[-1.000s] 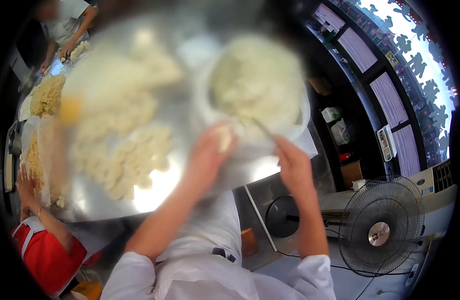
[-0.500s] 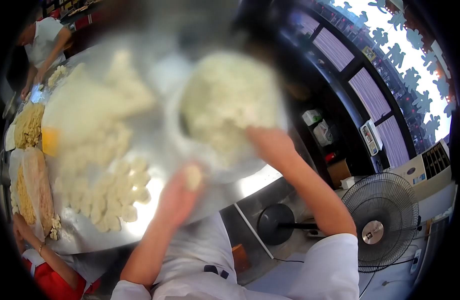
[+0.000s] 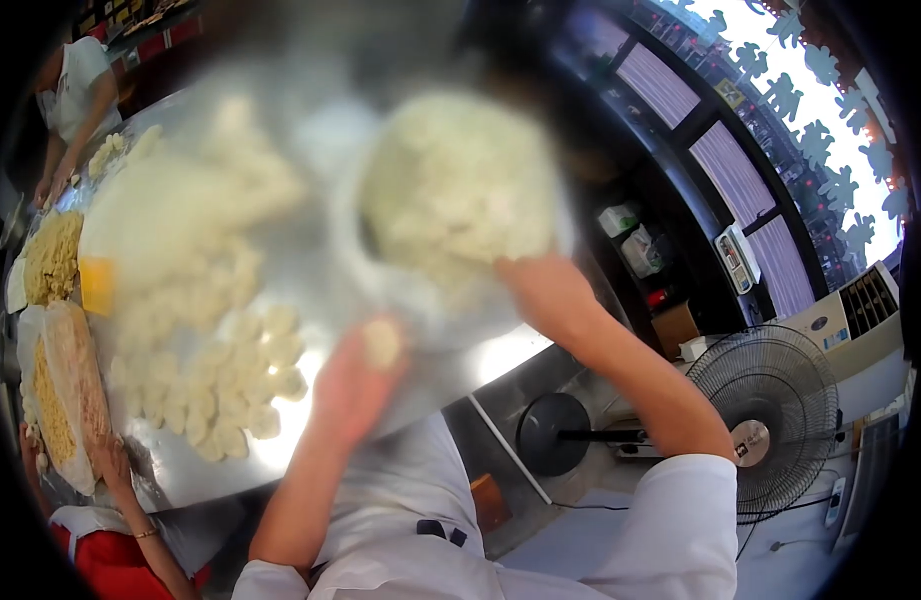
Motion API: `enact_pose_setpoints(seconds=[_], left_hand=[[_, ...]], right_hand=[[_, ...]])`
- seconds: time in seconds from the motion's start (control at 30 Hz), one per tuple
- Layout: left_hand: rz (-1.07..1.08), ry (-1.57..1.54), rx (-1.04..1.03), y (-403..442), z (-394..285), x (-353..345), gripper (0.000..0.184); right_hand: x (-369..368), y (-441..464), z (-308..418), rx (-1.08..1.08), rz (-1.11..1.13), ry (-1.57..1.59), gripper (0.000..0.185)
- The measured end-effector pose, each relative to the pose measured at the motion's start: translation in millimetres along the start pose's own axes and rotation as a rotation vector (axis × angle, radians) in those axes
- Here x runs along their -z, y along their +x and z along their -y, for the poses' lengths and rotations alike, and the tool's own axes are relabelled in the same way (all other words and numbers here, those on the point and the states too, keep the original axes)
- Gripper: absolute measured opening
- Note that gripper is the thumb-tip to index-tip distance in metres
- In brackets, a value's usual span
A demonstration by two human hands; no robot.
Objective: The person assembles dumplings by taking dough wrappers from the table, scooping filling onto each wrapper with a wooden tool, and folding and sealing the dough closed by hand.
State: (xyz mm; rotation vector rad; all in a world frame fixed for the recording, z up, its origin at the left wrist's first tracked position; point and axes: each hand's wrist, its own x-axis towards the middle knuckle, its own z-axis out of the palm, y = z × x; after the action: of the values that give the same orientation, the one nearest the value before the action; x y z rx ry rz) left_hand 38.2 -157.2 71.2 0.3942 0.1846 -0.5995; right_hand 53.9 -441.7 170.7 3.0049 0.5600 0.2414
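A small pale dough piece (image 3: 383, 343) rests in my left hand (image 3: 357, 385), the fingers curled around it, in front of the large bowl. My right hand (image 3: 547, 292) is closed at the bowl's near right edge; a thin tool shows faintly at its fingertips, blurred against the filling. Pale, shredded-looking filling (image 3: 461, 180) is heaped in the white-lined bowl (image 3: 356, 262). Left of my left hand, many round pale dough pieces (image 3: 226, 385) lie on the metal table (image 3: 391, 425).
At the left edge are a crumbly yellow heap (image 3: 53, 262), a plastic-wrapped tray (image 3: 71, 385) and a co-worker's hand (image 3: 109, 462). Another co-worker (image 3: 81, 95) stands at the upper left. A fan (image 3: 756, 430) stands at the right, near a scale (image 3: 738, 258).
My right hand has moved up and left to the filling. My left hand, still with the dough piece, has shifted left and down. The lower-left co-worker's hand has moved right along the wrapped tray.
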Motion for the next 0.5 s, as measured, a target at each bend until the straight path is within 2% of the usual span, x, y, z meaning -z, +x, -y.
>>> enact_pose_setpoints(seconds=[0.17, 0.37, 0.5], left_hand=[[0.028, 0.002, 0.006, -1.8, -3.8, 1.6, 0.043], [0.011, -0.029, 0.005, -0.3, -9.2, -4.2, 0.041], [0.034, -0.020, -0.010, 7.1, -8.7, -11.4, 0.041]], right_hand=[[-2.6, -4.0, 0.8, -0.172, 0.027, 0.175, 0.008], [-21.2, -6.5, -12.0, -0.412, 0.101, 0.571, 0.019], [11.9, -7.5, -0.2, -0.698, 0.243, 0.783, 0.019]])
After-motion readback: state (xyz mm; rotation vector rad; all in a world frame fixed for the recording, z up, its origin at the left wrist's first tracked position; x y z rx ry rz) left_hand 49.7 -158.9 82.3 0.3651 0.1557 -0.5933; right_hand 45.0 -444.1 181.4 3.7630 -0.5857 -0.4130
